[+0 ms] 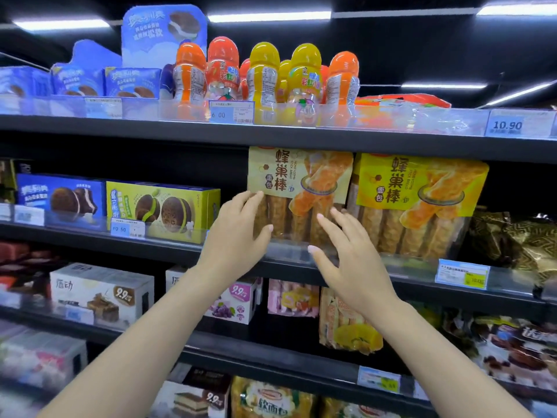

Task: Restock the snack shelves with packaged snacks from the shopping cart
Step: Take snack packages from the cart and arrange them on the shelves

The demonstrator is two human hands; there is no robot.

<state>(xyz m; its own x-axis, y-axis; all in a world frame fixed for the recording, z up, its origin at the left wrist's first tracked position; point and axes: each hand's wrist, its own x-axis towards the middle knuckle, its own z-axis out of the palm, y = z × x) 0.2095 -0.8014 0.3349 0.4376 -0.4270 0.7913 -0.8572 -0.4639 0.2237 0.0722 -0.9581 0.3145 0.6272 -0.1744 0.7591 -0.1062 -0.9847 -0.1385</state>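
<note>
Both hands, fingers spread and gripping nothing, frame the beige bread bag (298, 188) upright at the shelf's (301, 271) front edge: left hand (238, 230) touching its left side, right hand (346, 251) before its lower front. A yellow bag (419, 203) stands just beside on the right; dark open room lies left.

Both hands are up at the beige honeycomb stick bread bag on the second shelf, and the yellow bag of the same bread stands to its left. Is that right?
Not quite. The head view shows the yellow honeycomb stick bread bag standing to the right of the beige honeycomb stick bread bag, not its left. The rest holds: the left hand and right hand are both up at the beige bag on the second shelf.

Bright overhead striplights (268, 16), blurred edges
</note>
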